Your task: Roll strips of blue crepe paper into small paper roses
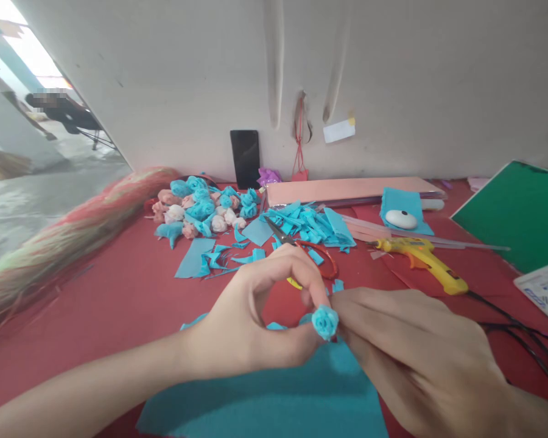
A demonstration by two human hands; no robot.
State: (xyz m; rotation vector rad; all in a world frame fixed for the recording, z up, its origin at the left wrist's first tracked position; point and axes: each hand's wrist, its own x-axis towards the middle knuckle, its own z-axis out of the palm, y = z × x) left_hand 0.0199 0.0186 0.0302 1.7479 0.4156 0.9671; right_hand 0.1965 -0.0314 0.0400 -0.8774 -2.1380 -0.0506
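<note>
A small blue crepe paper rose (324,322) is held up between my two hands, its rolled centre facing me. My left hand (269,316) pinches it from the left with thumb and bent forefinger. From the right, the fingertips of my right hand (420,347) press at its side and base; part of their grip is hidden. Below lies a large sheet of blue crepe paper (274,401) on the red table cover (95,322). Scissors with red handles (326,258) lie just beyond my left hand, partly covered by it.
Finished blue, pink and white paper flowers (201,210) are heaped at the back left, beside blue paper scraps (305,225). A yellow glue gun (424,258) with a black cord rests at right. A phone (245,159) leans on the wall; a green board (520,213) stands far right.
</note>
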